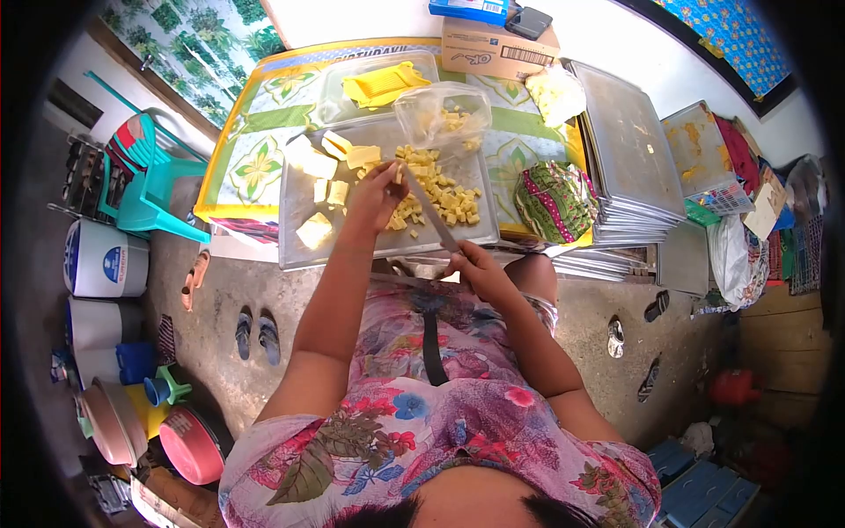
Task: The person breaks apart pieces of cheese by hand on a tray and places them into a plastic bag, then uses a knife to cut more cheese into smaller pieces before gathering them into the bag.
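Observation:
My right hand (482,277) is closed around the handle of a long knife (431,207), its blade slanting up and left across the tray. By the blade's far end, my left hand (380,195) pinches a small pale yellow piece (400,175), partly hidden by the fingers. A wide metal tray (299,251) lies under both. On its left side sit larger pale yellow blocks (315,231), cheese-like in look. Many small cubes (453,204) are heaped on its right side. A clear plastic bag (422,119) with cubes inside rests at the tray's far right.
Behind the tray, a yellow cloth (383,84) lies in a clear container. A cardboard box (502,48) stands at the back. To the right are a patterned green bundle (554,201) and stacked metal trays (629,150). A teal chair (158,189) is at left.

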Motion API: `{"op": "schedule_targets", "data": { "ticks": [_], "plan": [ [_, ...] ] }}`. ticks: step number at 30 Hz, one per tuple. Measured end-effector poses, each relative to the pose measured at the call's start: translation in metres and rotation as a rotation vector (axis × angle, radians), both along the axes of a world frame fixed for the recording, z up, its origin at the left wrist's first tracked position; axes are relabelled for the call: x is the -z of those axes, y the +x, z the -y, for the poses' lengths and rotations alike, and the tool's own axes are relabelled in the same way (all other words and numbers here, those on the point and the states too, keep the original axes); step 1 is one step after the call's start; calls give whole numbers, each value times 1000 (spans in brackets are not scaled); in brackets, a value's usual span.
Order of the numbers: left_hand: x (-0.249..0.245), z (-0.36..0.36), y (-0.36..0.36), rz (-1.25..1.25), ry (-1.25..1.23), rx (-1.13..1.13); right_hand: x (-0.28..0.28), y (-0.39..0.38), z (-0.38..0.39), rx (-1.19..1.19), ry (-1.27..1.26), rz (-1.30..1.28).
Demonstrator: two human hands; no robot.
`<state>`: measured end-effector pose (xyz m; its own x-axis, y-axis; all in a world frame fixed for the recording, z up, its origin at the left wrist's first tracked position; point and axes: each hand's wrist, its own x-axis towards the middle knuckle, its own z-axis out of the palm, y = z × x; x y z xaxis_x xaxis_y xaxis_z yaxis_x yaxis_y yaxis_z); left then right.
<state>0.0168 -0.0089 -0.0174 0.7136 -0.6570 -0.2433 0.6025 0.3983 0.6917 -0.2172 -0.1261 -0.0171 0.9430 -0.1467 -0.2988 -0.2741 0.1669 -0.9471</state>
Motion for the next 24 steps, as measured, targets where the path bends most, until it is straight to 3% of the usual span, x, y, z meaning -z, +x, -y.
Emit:
{"op": "schedule_targets", "data": {
  "ticks": [7,10,14,20,23,24],
  "plan": [
    [-27,94,57,409,281,112,-10,-3,13,191,87,79],
    [-37,132,74,640,537,189,-11,-10,17,230,93,103],
    [-41,150,93,768,648,265,-13,-16,20,293,74,98],
    [-73,59,52,831,408,197,6,-19,41,377,-96,32],
    [-46,-12,18,806,611,-47,22,-21,55,395,-119,-25],
    [-27,-33,12,815,700,-136,26,-20,60,428,-268,29]
  ]
}}
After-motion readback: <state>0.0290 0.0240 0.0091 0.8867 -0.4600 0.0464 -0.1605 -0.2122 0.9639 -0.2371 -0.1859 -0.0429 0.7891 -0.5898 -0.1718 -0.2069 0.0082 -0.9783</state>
